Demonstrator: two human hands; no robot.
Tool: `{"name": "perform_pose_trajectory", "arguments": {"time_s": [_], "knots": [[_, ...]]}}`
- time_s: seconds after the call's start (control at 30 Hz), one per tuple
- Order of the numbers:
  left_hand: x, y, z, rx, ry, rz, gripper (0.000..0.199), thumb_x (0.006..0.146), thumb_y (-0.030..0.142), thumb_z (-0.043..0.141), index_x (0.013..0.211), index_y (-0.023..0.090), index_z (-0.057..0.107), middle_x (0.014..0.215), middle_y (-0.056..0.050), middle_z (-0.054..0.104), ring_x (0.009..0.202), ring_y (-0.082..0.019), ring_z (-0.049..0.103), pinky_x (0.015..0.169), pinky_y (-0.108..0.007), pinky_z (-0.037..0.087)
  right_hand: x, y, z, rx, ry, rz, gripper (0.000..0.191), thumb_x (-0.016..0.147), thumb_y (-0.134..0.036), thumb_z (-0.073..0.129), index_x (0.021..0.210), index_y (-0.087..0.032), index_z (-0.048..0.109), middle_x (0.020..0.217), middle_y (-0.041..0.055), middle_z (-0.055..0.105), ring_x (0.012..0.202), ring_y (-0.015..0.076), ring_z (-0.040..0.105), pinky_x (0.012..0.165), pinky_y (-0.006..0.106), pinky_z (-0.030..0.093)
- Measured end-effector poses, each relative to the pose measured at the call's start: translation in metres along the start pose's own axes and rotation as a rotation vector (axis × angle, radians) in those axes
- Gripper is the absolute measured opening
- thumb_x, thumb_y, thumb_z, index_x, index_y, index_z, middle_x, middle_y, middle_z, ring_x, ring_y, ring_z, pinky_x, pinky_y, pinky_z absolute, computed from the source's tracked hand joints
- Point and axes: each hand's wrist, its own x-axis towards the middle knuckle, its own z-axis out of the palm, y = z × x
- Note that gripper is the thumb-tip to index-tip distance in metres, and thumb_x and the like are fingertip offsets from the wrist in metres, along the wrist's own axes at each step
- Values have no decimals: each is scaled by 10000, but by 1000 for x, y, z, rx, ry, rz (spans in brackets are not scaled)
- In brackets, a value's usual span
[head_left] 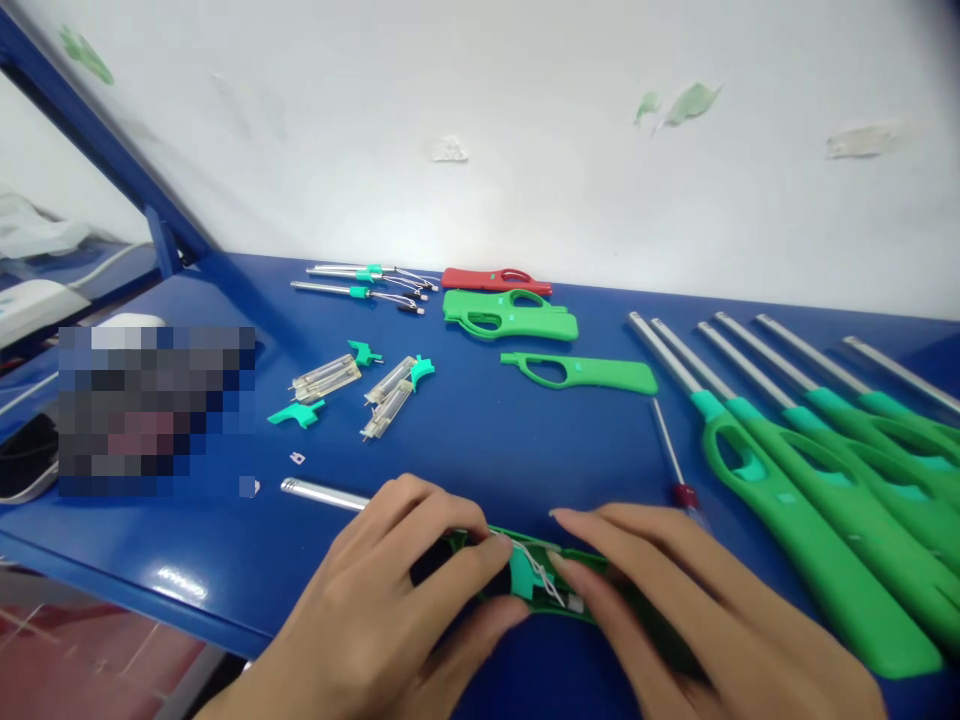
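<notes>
My left hand [420, 600] is closed around the front of an opened green utility lighter [532, 590], thumb and fingertips at its teal trigger. The lighter's metal tube [322, 494] sticks out to the left beyond my knuckles. At the rear end, my right hand [697, 610] grips the half-shell, its thumb and index fingertip beside the thin white wires [536, 570] and a small black igniter part. The palm side of both hands and much of the casing are hidden. A screwdriver [679, 470] lies just beyond my right hand.
Finished-looking green lighters [795, 520] lie in a row at right. Green shells [510, 314], one green half [581, 373] and a red shell [495, 280] lie further back. Metal tubes with wires [360, 290], clear fuel tanks [390, 395] and teal triggers [300, 413] are at left.
</notes>
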Motion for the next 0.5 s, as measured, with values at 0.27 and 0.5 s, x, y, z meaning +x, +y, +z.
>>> {"name": "perform_pose_trajectory", "arguments": {"time_s": [0.27,0.5], "knots": [[0,-2,0,29,-2,4,97,1106,204,684,1142,205,774,1056,-29,766,921,-182,632,857,-316,576,-1,26,5,10,-182,-236,400,1257,-264,364,1346,-339,747,1264,-122,778,1062,120,755,1049,318,476],[1,1,-2,41,-7,21,98,1109,214,688,1121,196,784,1046,-29,768,903,-178,610,845,-319,563,9,9,7,-28,-101,-199,383,1274,-298,320,1264,-240,698,1105,-37,806,898,148,756,878,355,471]]}}
